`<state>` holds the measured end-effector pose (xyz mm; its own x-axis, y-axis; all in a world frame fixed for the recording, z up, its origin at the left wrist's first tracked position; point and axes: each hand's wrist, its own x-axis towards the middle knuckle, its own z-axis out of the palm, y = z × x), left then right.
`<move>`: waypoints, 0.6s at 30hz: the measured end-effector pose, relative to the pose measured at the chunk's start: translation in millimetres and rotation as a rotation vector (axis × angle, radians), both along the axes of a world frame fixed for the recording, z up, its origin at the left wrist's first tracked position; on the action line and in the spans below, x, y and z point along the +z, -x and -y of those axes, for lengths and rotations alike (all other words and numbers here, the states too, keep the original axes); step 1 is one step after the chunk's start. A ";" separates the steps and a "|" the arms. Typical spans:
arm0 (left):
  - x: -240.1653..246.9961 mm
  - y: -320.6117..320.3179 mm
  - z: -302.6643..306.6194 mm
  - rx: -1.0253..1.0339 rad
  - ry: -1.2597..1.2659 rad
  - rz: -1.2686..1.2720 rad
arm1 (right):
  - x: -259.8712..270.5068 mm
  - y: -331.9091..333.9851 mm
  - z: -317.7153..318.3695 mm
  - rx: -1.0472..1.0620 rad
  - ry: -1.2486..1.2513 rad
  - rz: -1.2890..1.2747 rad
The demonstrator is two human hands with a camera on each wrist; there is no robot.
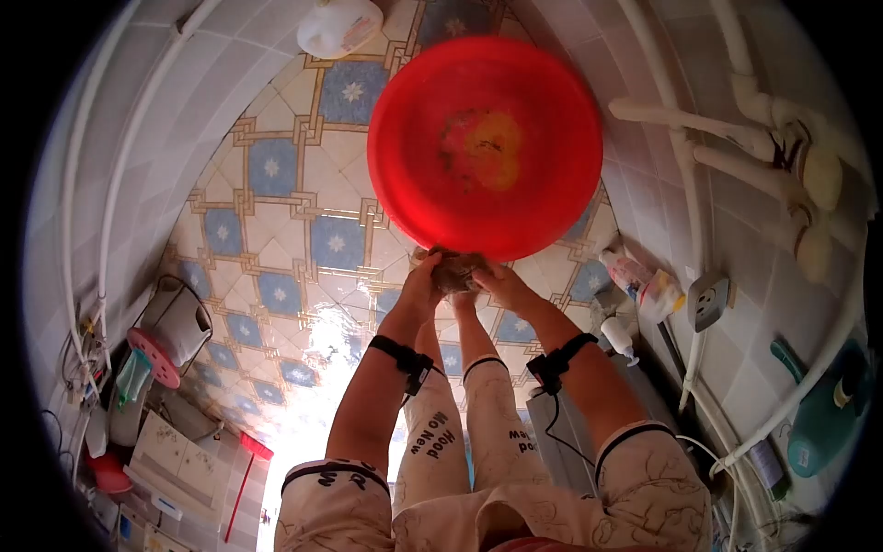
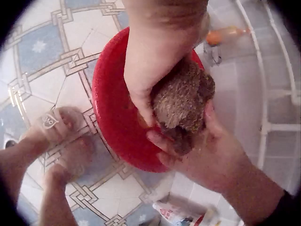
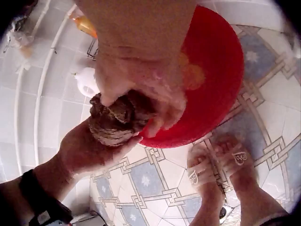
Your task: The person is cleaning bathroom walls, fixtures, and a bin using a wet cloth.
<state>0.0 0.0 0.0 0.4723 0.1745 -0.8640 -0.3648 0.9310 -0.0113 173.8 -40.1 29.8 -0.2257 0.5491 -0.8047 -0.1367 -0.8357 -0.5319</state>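
Both hands grip a bunched brown cloth (image 1: 457, 272), rough and terry-like, with folds showing in the right wrist view. My left hand (image 1: 423, 285) holds one side of it, fingers curled around the bundle. On the opposite side, my right hand (image 1: 506, 287) clasps it with thumb and fingers bent. The head view puts the bundle at the near edge of a large red basin (image 1: 386, 175) on the floor. At the basin's bottom a yellow patch shows. Part of the cloth is hidden behind the hands.
White jugs and bottles stand by the walls, including a white jug (image 1: 340, 28) beyond the basin and a white-and-red bag (image 1: 635, 276) at right. Pipes (image 1: 681, 166) run along the tiled walls. Sandalled feet (image 3: 235, 155) stand on the patterned floor (image 1: 322, 184) close to the basin.
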 end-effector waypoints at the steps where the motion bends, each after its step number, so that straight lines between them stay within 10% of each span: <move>1: -9.2 -4.8 0.7 -0.069 -0.095 -0.025 | -5.4 -7.8 -2.1 -0.042 -0.043 -0.022; 8: -81.3 -12.8 -46.8 -0.397 -0.512 -0.313 | -57.4 -44.2 -44.1 -0.299 0.056 0.229; 12: -75.0 -13.9 -104.7 -0.083 -0.319 -0.462 | -80.2 -83.0 -52.6 -0.556 0.186 0.375; 15: -72.6 -32.1 -123.9 -0.120 -0.309 -0.495 | -144.5 -134.4 -31.8 -0.403 0.200 0.337; 18: -146.8 -36.1 -119.1 -0.278 -0.347 -0.751 | -200.5 -165.0 -29.2 0.470 0.238 0.905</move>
<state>36.1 119.1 -146.8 -0.1366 0.4491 -0.8830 0.0790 0.8934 0.4422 338.8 -10.9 -170.7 0.3648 0.3676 -0.8554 0.5962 -0.7979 -0.0886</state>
